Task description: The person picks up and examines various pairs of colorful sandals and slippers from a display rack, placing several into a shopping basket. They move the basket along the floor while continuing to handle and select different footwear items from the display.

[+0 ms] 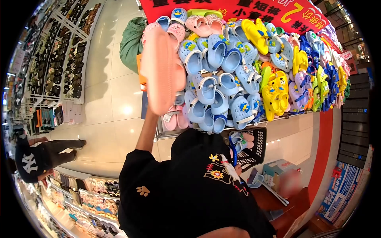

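Soles toward the camera, a pair of pink slippers (160,73) is raised at the left end of a heaped display. My left forearm (146,134) reaches up behind them; the hand itself is hidden by the slippers it holds. Low on the right, partly covered by my black sleeve, my right hand (238,169) grips the blue handle (233,152) of a black shopping basket (258,146). Inside the basket lie light blue clogs (237,139) and pink footwear (248,141). Just right of the raised slippers, light blue clogs (206,89) cover the pile.
Yellow clogs (275,95) and other coloured footwear continue rightward under a red sign (238,10). A green bundle (131,45) sits beside the display. Shoe racks (75,59) line the left, where a person in black (33,156) stands. Boxes (279,168) stand at lower right.
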Demonstrator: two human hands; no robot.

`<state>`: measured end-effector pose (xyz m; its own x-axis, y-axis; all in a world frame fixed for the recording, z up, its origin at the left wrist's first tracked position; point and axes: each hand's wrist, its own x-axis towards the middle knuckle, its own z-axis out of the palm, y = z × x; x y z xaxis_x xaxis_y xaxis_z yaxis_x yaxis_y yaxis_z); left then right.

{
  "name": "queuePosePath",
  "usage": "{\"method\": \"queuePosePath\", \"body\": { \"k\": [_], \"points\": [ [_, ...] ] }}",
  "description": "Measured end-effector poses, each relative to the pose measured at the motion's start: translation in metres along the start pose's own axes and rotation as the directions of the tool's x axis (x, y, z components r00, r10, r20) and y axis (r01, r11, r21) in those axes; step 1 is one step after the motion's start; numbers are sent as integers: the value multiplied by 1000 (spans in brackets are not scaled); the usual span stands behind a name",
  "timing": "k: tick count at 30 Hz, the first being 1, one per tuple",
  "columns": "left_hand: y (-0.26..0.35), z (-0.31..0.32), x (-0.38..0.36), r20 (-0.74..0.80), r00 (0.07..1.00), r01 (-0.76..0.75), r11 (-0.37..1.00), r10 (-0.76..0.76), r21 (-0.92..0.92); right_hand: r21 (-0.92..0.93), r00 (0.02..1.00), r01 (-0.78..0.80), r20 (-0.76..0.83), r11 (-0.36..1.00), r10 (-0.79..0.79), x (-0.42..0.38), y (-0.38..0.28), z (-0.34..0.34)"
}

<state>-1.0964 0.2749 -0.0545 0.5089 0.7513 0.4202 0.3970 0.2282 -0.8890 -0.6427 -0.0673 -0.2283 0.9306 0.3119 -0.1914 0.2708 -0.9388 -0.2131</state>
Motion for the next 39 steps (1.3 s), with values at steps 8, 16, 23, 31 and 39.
{"method": "queuePosePath", "body": {
  "k": [8, 16, 23, 31, 39],
  "points": [
    [7, -49, 48, 420, 840, -204, -517, 343, 831, -14, 999, 41, 17, 999, -41, -10, -6, -11],
    [5, -82, 80, 325, 880, -49, -615, 346, 787, 27, 999, -11, -50, 1000, 12, -29, -33, -36],
    [13, -126, 111, 179, 913, 133, -681, 367, 721, 125, 990, 64, -136, 990, -47, -33, -30, -28],
    [81, -382, 183, -453, 771, 469, -880, 448, -73, 171, 978, 97, -202, 981, -62, -47, -45, -58],
    [300, -444, 90, -759, 623, -162, -918, 188, -361, 174, 970, 92, -236, 980, -49, -49, -48, -62]
  ]
}}
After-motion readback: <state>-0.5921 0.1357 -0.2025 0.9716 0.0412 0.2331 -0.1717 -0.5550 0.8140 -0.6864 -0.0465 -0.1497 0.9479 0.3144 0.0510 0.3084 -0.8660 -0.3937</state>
